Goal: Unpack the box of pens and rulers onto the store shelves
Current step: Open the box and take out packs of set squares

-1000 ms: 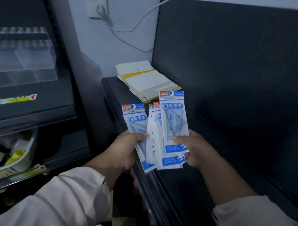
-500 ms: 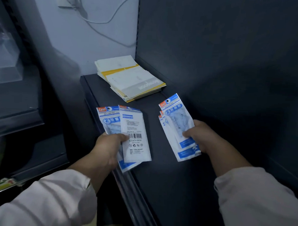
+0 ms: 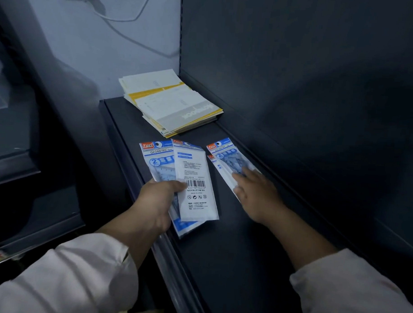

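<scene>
My left hand (image 3: 158,205) grips two blue-and-white ruler packets (image 3: 195,179) near the front edge of the dark shelf (image 3: 232,246); the top one shows its barcode side, the one under it reads "GEOMETRIC". To the right, two more ruler packets (image 3: 226,157) lie on the shelf close to the back panel. My right hand (image 3: 255,193) rests flat on their lower half with fingers spread, not gripping.
A stack of white and yellow notebooks (image 3: 172,106) lies at the far end of the shelf against the pale wall. The dark back panel (image 3: 308,89) rises along the right. A white cable (image 3: 126,17) hangs on the wall. Another dark shelving unit (image 3: 25,150) stands left.
The fanned bundle held in both hands was split. My right hand laid its two packets down on the shelf and flattened on them; my left hand lowered its two toward the shelf.
</scene>
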